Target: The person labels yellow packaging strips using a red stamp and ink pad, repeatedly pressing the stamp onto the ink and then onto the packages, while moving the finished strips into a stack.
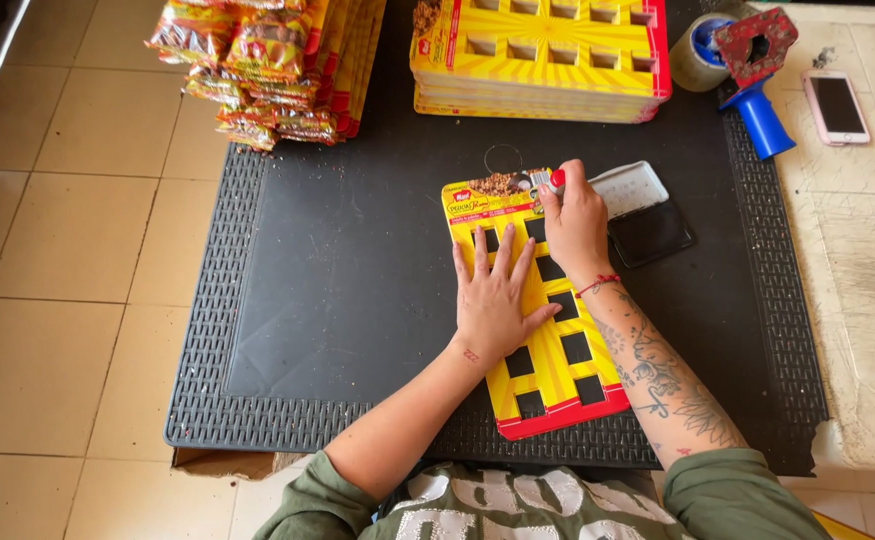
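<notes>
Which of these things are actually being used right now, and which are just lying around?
In use:
left hand flat on the yellow display card
right hand pressing a small stamp onto the card
open ink pad

Lying about:
card stack
snack packets
tape dispenser
pink phone

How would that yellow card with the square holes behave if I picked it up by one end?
The card is probably light and thin, since it lies flat under the left hand. With so many cut-outs it would likely flex or droop. It shouldn't roll.
</notes>
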